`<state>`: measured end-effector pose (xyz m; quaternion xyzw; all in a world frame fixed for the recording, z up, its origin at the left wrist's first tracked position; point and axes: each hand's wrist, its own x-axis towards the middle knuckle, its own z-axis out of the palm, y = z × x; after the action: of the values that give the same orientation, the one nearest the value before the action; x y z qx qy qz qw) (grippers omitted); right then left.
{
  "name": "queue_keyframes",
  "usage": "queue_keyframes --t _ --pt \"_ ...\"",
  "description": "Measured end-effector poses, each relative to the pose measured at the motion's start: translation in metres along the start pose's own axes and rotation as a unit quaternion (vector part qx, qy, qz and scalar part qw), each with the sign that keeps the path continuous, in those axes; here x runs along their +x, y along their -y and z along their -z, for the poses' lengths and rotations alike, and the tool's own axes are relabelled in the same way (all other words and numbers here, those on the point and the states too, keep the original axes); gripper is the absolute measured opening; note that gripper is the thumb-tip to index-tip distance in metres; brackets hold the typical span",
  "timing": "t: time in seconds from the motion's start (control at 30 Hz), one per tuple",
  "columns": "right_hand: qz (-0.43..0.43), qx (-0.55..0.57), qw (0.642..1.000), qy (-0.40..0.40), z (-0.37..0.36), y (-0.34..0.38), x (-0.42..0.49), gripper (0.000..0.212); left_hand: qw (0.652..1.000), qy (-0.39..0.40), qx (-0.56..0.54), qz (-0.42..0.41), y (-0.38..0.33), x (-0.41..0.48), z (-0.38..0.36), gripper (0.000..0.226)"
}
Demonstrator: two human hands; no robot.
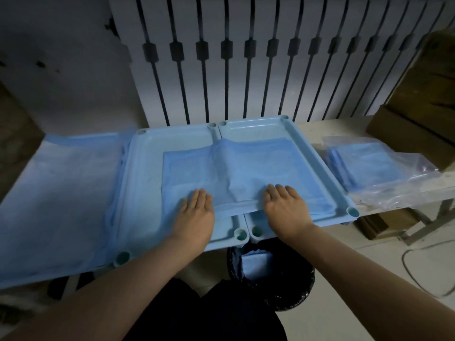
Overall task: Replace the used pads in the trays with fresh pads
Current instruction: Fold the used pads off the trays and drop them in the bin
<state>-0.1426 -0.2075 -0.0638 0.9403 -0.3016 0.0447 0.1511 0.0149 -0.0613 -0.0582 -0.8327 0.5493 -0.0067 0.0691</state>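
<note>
Pressing: the left hand (pixel 197 210) and right hand (pixel 285 207) lie palm down on a blue pad (pixel 246 168), fingers straight and close together, gripping nothing.
Pad position: it spans both trays, humped over their touching rims; its near edge runs under both palms, and the left fingers (pixel 198 195) and right fingers (pixel 273 190) point away across it.
Trays: the left tray (pixel 172 141) and right tray (pixel 258 130) are pale blue plastic with raised rims and round corner sockets, side by side on a white tabletop (pixel 320 129).
Edges and room: the trays' near edges overhang the tabletop; a bin (pixel 295 286) with a black liner stands below, blue material inside.
Left: a large blue sheet (pixel 61 193), smooth and thin, just beside the left tray.
Right: a pack of pads (pixel 369 166) in crinkled clear plastic, near the right tray; brown boxes (pixel 418 94) beyond.
</note>
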Motion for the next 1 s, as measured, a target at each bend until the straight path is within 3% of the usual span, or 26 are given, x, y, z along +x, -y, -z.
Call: queue_keyframes --t 0.13,0.2,0.3,0.33,0.4,0.47,0.53,0.63,0.77,0.87,0.93,1.0 --pt "-0.007 -0.002 1.000 0.001 0.001 -0.001 -0.002 0.051 1.000 -0.011 0.019 0.006 0.041 -0.025 -0.010 0.066" --pt "-0.007 -0.004 1.000 -0.002 0.003 0.000 -0.004 0.045 0.998 -0.062 -0.017 -0.020 0.058 -0.032 -0.016 0.060" --pt "-0.007 0.021 1.000 -0.016 0.004 -0.003 -0.005 0.037 0.971 -0.165 -0.162 -0.054 0.075 -0.027 -0.027 0.035" --pt "-0.005 0.030 0.999 -0.016 0.007 -0.006 -0.007 0.032 0.957 -0.166 -0.235 -0.040 0.079 -0.027 -0.026 0.029" --pt "-0.011 0.062 0.998 -0.029 0.008 -0.015 -0.010 0.039 0.927 -0.141 -0.348 -0.012 0.084 -0.028 -0.021 0.025" --pt "-0.032 0.078 0.996 -0.034 0.011 -0.026 -0.016 0.045 0.908 -0.131 -0.397 0.009 0.090 -0.027 -0.016 0.021" --pt "-0.055 0.099 0.994 0.004 0.009 -0.035 -0.021 0.037 0.895 -0.112 -0.431 0.017 0.096 -0.025 -0.011 0.014" --pt "-0.149 0.177 0.971 0.066 0.003 -0.049 -0.024 0.026 0.882 -0.111 -0.455 0.055 0.105 -0.019 -0.004 0.019" --pt "-0.215 0.258 0.941 -0.028 0.001 -0.063 -0.019 0.021 0.856 -0.143 -0.486 0.101 0.108 -0.014 0.005 0.020" --pt "-0.238 0.321 0.915 -0.050 0.005 -0.069 -0.012 0.022 0.823 -0.164 -0.521 0.158 0.107 -0.006 0.003 0.020" --pt "-0.259 0.359 0.896 -0.019 0.002 -0.076 -0.007 0.013 0.804 -0.180 -0.523 0.218 0.108 0.003 -0.004 0.034" --pt "-0.281 0.380 0.881 0.033 -0.004 -0.083 -0.003 0.017 0.793 -0.192 -0.523 0.247 0.108 0.011 -0.010 0.047"
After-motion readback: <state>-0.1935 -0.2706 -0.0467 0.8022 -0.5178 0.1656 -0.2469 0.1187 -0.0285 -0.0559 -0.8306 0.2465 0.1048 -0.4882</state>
